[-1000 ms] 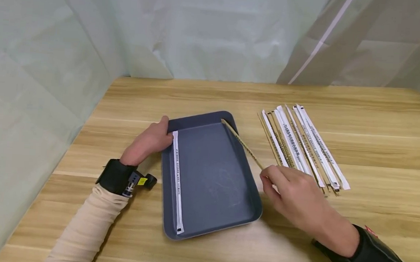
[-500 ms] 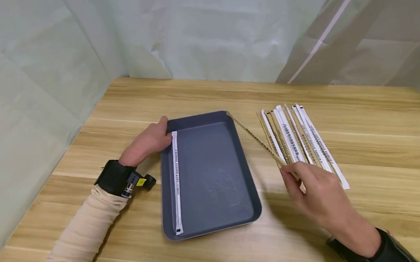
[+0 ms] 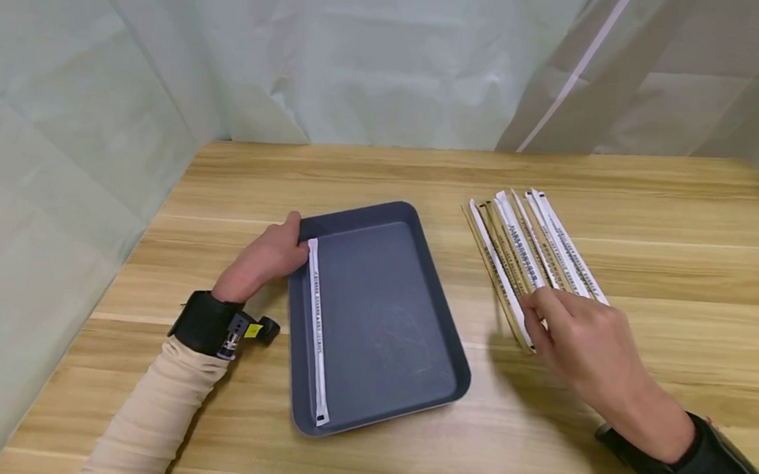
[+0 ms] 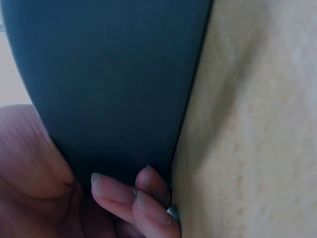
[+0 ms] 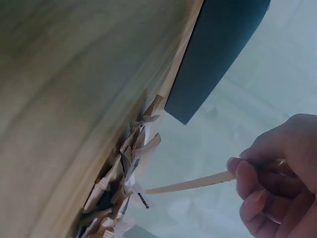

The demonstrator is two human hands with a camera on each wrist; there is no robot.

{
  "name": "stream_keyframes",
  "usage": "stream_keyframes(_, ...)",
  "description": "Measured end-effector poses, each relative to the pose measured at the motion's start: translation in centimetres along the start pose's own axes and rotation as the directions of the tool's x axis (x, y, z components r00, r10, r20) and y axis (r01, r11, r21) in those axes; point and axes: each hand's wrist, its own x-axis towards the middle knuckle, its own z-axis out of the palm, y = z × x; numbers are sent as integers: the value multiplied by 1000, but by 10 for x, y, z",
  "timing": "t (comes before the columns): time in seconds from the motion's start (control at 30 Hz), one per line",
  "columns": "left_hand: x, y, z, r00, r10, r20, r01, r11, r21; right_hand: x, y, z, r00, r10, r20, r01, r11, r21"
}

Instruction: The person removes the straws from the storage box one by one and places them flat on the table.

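Note:
My left hand (image 3: 270, 252) grips the far left rim of a dark grey-blue rectangular tray (image 3: 388, 303), its fingertips curled against the tray's outer wall in the left wrist view. Along the tray's left inside edge lies one white paper-wrapped straw (image 3: 318, 335) with black print. To the right of the tray, my right hand (image 3: 584, 344) is over the near end of a pile of white and brown paper-wrapped straws (image 3: 519, 235). It pinches a slim brown paper-wrapped straw (image 5: 193, 185), which sticks out above the pile in the right wrist view. The hand hides the pile's near ends.
Everything lies on a wood-grain table (image 3: 365, 468). Pale sheeting (image 3: 390, 64) hangs behind the table and along its left side. A small black camera (image 3: 266, 329) on the left wrist sits close to the tray's left edge.
My right hand has moved right, from the tray's right rim to the straw pile. The brown straw it holds has swung from the tray's far corner to over the pile. My left hand stays put.

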Motion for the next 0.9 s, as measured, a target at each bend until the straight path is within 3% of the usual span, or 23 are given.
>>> stream_keyframes(0.43,0,-2,2,1000,4,5,-4,1000,-1,-1,1,1,996,-13,93,20,997,-76)
stream_keyframes(0.9,0,0,1,1000,5,6,-5,1000,2,-12,5,-3,964,109,245,-57,976,-208)
